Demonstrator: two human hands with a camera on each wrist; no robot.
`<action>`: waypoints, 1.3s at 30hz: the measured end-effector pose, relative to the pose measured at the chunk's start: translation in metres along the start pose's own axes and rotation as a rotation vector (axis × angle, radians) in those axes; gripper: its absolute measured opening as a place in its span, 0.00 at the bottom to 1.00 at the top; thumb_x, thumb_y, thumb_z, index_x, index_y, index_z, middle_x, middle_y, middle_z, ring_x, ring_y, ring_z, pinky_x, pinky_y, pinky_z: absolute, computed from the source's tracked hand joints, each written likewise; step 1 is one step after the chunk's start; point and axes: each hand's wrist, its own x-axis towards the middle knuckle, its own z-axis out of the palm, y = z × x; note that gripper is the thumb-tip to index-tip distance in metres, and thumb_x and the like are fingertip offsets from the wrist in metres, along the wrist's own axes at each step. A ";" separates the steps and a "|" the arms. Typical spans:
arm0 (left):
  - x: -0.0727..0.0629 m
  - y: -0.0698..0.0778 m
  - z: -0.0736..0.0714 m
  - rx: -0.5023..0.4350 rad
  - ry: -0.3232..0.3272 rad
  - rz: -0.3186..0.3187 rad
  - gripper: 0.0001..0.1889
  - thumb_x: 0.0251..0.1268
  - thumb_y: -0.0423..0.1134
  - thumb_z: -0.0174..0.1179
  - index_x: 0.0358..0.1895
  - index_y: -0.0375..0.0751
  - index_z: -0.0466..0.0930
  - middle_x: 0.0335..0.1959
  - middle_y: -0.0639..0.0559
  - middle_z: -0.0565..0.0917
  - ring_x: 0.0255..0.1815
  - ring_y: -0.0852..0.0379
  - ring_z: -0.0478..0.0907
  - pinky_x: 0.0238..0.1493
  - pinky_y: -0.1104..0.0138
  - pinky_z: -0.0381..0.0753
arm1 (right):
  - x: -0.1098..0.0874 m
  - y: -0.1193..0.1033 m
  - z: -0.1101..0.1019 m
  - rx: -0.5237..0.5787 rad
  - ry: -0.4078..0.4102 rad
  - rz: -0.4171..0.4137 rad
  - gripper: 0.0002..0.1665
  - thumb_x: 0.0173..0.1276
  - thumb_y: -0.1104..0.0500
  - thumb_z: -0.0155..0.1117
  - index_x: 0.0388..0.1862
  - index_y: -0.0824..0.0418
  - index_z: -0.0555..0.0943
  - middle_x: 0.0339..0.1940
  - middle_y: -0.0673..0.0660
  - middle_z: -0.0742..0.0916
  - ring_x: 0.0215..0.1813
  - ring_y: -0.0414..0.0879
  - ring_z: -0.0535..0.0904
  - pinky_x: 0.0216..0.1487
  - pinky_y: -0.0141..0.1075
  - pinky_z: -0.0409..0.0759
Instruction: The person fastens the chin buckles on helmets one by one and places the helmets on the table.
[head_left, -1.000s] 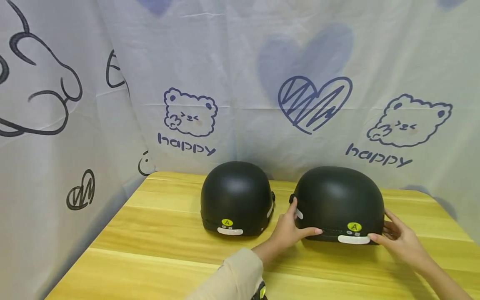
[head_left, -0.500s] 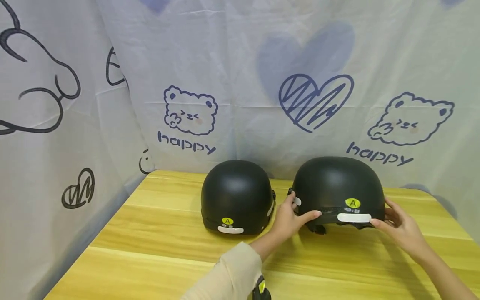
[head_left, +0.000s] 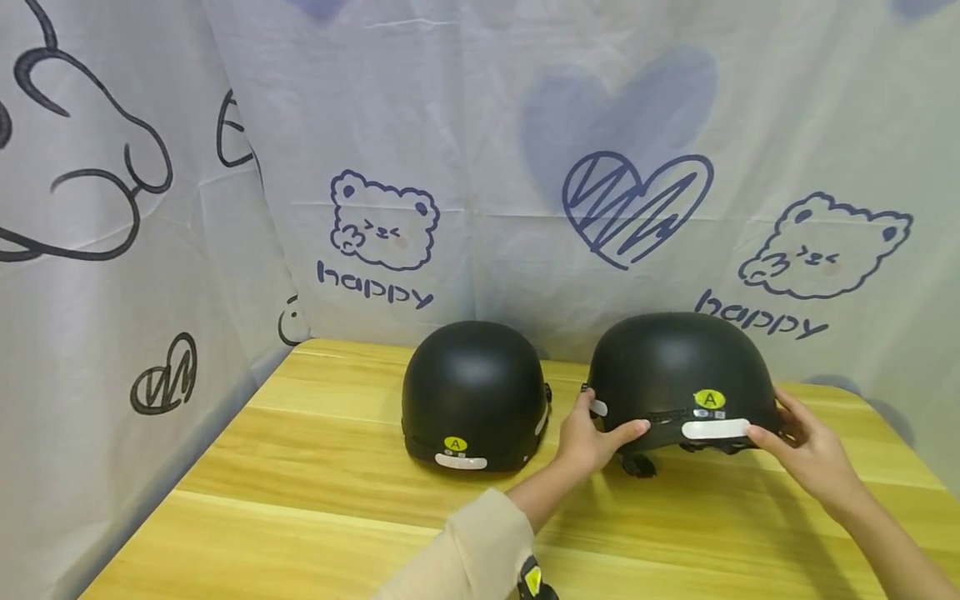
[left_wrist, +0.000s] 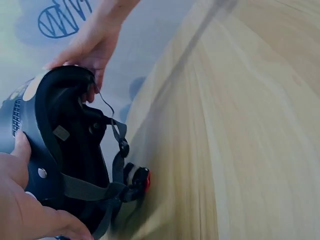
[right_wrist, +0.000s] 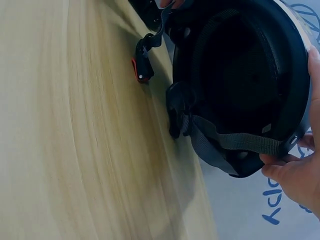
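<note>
A matte black helmet point(head_left: 675, 358) with a yellow "A" sticker and a white strip is held above the table by both hands. My left hand point(head_left: 592, 442) grips its left rim, thumb along the near edge. At the opposite side, my right hand point(head_left: 813, 458) holds the rim with the thumb by the white strip. The wrist views look into the helmet's dark padded inside. Grey chin straps point(left_wrist: 85, 189) hang from it, with a black and red buckle point(right_wrist: 143, 67). A second, similar black helmet point(head_left: 472, 383) rests on the table to the left.
The wood-grain table point(head_left: 300, 483) has its far edge close to a pale curtain point(head_left: 480, 125) printed with hearts and bears. Beside the left sleeve point(head_left: 480, 542) is a black item with a yellow mark point(head_left: 534, 579), partly cut off by the frame.
Both hands have raised the right helmet off the table, tilting its near edge up so its underside and a hanging strap show. The left helmet stays where it was.
</note>
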 end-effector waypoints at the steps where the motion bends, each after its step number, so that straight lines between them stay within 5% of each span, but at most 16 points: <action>1: 0.000 0.000 0.000 -0.005 -0.003 -0.007 0.43 0.50 0.50 0.69 0.68 0.38 0.60 0.65 0.38 0.69 0.64 0.41 0.68 0.59 0.52 0.72 | -0.001 -0.001 0.000 -0.005 -0.002 0.003 0.44 0.66 0.59 0.60 0.71 0.75 0.49 0.58 0.84 0.68 0.38 0.11 0.61 0.33 0.13 0.69; 11: 0.009 0.000 -0.006 -0.200 -0.036 -0.027 0.41 0.53 0.48 0.67 0.68 0.36 0.59 0.65 0.38 0.67 0.65 0.41 0.66 0.60 0.52 0.71 | 0.003 -0.013 -0.010 -0.084 -0.040 -0.023 0.40 0.70 0.53 0.52 0.71 0.72 0.51 0.56 0.80 0.72 0.38 0.12 0.62 0.31 0.19 0.72; 16: 0.013 0.007 -0.012 -0.206 -0.012 -0.056 0.41 0.53 0.52 0.66 0.67 0.36 0.61 0.65 0.39 0.68 0.67 0.43 0.64 0.63 0.52 0.69 | 0.004 -0.015 -0.015 -0.097 -0.038 -0.026 0.37 0.72 0.52 0.47 0.71 0.72 0.53 0.57 0.79 0.73 0.39 0.11 0.61 0.31 0.20 0.71; 19: 0.014 0.013 -0.014 -0.213 0.000 -0.079 0.41 0.53 0.53 0.65 0.67 0.37 0.62 0.66 0.41 0.68 0.68 0.45 0.64 0.64 0.54 0.68 | 0.005 -0.014 -0.021 -0.097 -0.032 -0.045 0.35 0.73 0.52 0.47 0.70 0.71 0.56 0.51 0.51 0.82 0.40 0.11 0.62 0.32 0.18 0.70; 22: 0.014 0.019 -0.015 -0.206 0.012 -0.099 0.42 0.52 0.56 0.65 0.67 0.37 0.62 0.65 0.44 0.70 0.68 0.47 0.64 0.64 0.56 0.69 | 0.008 -0.013 -0.026 -0.095 -0.030 -0.063 0.33 0.73 0.53 0.46 0.70 0.69 0.57 0.43 0.24 0.72 0.41 0.12 0.62 0.33 0.18 0.68; 28: 0.017 0.032 -0.026 -0.182 0.058 -0.133 0.43 0.50 0.59 0.65 0.66 0.35 0.65 0.62 0.46 0.73 0.66 0.47 0.67 0.62 0.56 0.71 | 0.014 -0.019 -0.025 -0.049 -0.035 -0.076 0.30 0.75 0.51 0.40 0.73 0.56 0.56 0.48 0.25 0.67 0.50 0.24 0.63 0.45 0.36 0.69; 32: 0.019 0.039 -0.034 -0.172 0.083 -0.188 0.42 0.49 0.60 0.65 0.63 0.36 0.69 0.61 0.46 0.75 0.63 0.49 0.70 0.59 0.57 0.74 | 0.016 -0.021 -0.017 0.042 0.019 -0.144 0.27 0.76 0.55 0.37 0.72 0.50 0.59 0.48 0.26 0.65 0.48 0.23 0.59 0.44 0.32 0.60; 34: 0.021 0.043 -0.037 -0.157 0.081 -0.208 0.33 0.48 0.62 0.65 0.46 0.34 0.78 0.45 0.50 0.82 0.47 0.54 0.78 0.48 0.62 0.79 | 0.017 -0.021 -0.014 0.104 0.039 -0.190 0.26 0.76 0.57 0.35 0.71 0.45 0.60 0.52 0.27 0.68 0.52 0.23 0.60 0.43 0.27 0.59; 39: 0.027 0.047 -0.039 -0.160 0.088 -0.181 0.30 0.49 0.64 0.63 0.42 0.38 0.78 0.38 0.50 0.81 0.39 0.56 0.77 0.43 0.62 0.78 | 0.019 -0.016 -0.011 0.478 -0.042 -0.310 0.27 0.77 0.61 0.27 0.68 0.45 0.63 0.64 0.30 0.67 0.67 0.26 0.53 0.60 0.20 0.47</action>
